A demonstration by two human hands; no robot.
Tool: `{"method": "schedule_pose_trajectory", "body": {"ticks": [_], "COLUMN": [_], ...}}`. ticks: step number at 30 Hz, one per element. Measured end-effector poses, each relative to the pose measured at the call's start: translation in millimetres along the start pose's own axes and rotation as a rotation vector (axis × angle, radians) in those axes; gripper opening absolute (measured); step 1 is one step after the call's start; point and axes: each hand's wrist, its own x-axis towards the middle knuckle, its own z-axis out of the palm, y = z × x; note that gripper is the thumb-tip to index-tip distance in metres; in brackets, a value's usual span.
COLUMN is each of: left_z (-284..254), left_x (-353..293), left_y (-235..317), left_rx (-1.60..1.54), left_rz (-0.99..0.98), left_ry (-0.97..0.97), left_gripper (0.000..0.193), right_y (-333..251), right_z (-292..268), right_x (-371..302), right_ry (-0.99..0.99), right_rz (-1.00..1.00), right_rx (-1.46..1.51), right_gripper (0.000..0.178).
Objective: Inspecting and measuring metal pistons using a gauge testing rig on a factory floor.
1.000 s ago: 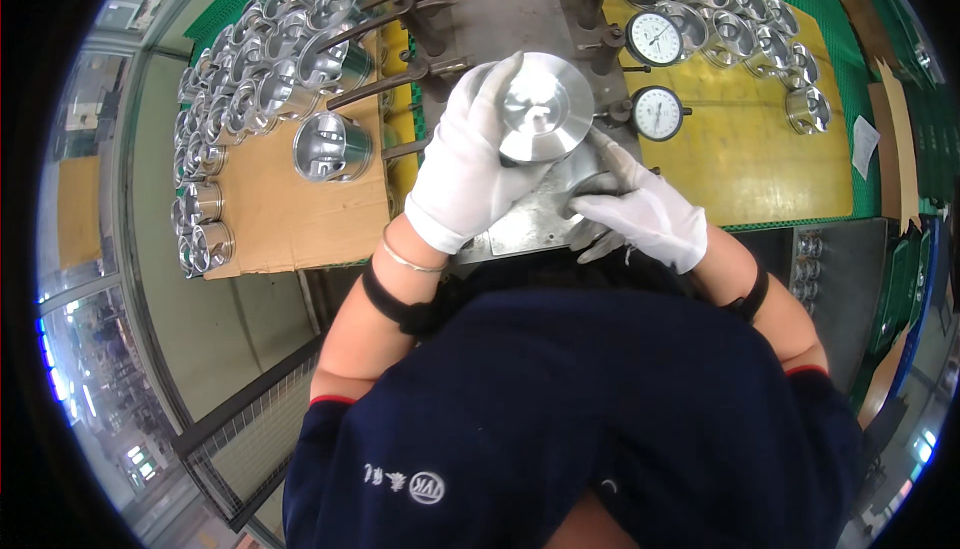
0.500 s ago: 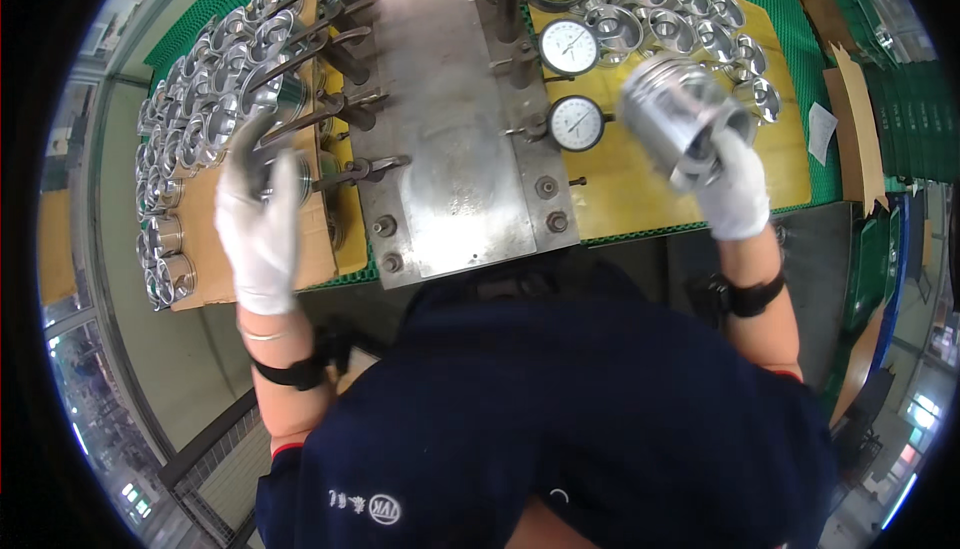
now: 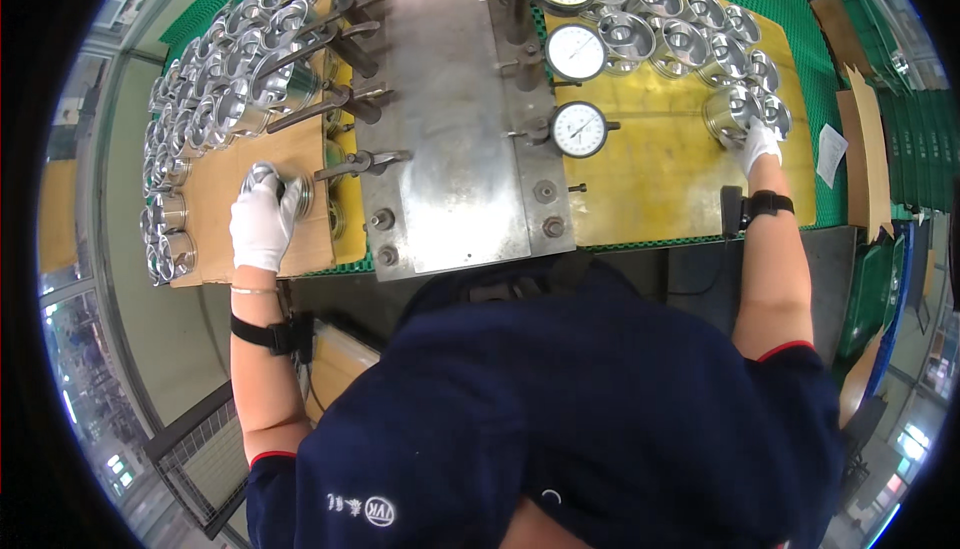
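My left hand (image 3: pixel 262 229), in a white glove, is closed around a shiny metal piston (image 3: pixel 297 197) over the cardboard sheet (image 3: pixel 205 211) at the left. Its fingers partly cover the piston. Far to the right, my gloved right hand (image 3: pixel 762 145) grips the lower edge of another piston (image 3: pixel 731 109), which stands on the yellow board (image 3: pixel 655 184) at the near end of a group of pistons (image 3: pixel 681 43). Between my hands lies a steel plate fixture (image 3: pixel 460 159) with dial gauges (image 3: pixel 580 130) along its right side.
Rows of pistons (image 3: pixel 212 79) crowd the left side behind the cardboard. Clamp-like metal arms (image 3: pixel 345 101) jut from the fixture's left edge. A white paper (image 3: pixel 830 153) and a cardboard box flap (image 3: pixel 866 154) are at the right, on and beside the green mat (image 3: pixel 822 99).
My right hand has carried its piston right and away from me, down onto the yellow board beside the others. My left hand has come nearer to me with a piston, over the cardboard.
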Motion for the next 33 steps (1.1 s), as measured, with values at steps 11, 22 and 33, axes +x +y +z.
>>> {"method": "schedule_pose_trajectory", "body": {"ticks": [11, 22, 33], "left_z": [-98.5, -63.3, -14.2], "left_x": [-72.2, -51.6, -30.1], "left_y": [46.5, 70.8, 123.9], "left_rx": [-1.749, -0.564, -0.616], "left_rz": [-0.265, 0.314, 0.684], "left_ry": [-0.120, -0.423, 0.292], "left_gripper": [0.028, 0.053, 0.096], "right_y": [15.6, 50.2, 63.1], "right_z": [138.7, 217.2, 177.4], "right_x": [-260.7, -336.1, -328.1], "right_ry": [-0.577, -0.985, -0.942], "right_rz": [-0.786, -1.391, -0.381], "right_rx": [-0.500, -0.985, -0.780], "right_gripper": [0.040, 0.087, 0.082]}}
